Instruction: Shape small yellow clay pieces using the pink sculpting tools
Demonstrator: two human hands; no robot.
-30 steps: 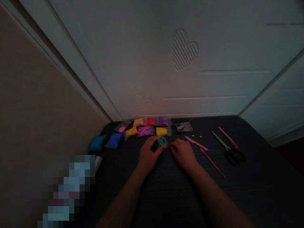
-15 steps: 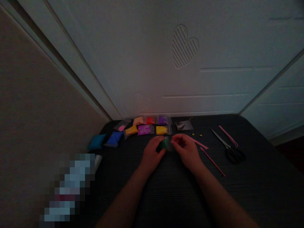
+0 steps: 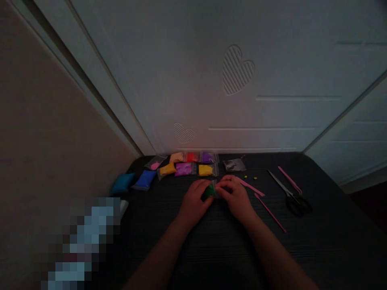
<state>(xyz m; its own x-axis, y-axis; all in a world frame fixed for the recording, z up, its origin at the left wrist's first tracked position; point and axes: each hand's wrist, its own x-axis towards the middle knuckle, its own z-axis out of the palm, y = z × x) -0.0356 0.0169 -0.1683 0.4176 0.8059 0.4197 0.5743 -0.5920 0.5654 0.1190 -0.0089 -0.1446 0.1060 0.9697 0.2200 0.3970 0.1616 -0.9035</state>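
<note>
Between my two hands is a small clear zip bag (image 3: 209,191) with green clay-like stuff in it. My left hand (image 3: 195,201) is closed around its left side, where the green filling shows. At the bag's right end, my right hand (image 3: 236,197) pinches the clear plastic edge between thumb and fingers. Just beyond lie a bag of yellow stuff (image 3: 206,170) and a bag of magenta stuff (image 3: 184,169). A flat pink plastic tool (image 3: 250,187) reaches out from behind my right hand.
More coloured bags, such as a blue one (image 3: 145,179) and a teal one (image 3: 122,183), lie at the left and back. To the right are black-handled scissors (image 3: 292,197), a thin pink stick (image 3: 270,212), another pink tool (image 3: 289,180) and two tiny yellow bits (image 3: 255,178). A white door (image 3: 193,80) rises behind the table.
The view has tilted up slightly, so everything sits a little lower. My right hand's fingers have shifted and bent more over the bag's clear edge; my left hand keeps its hold.
</note>
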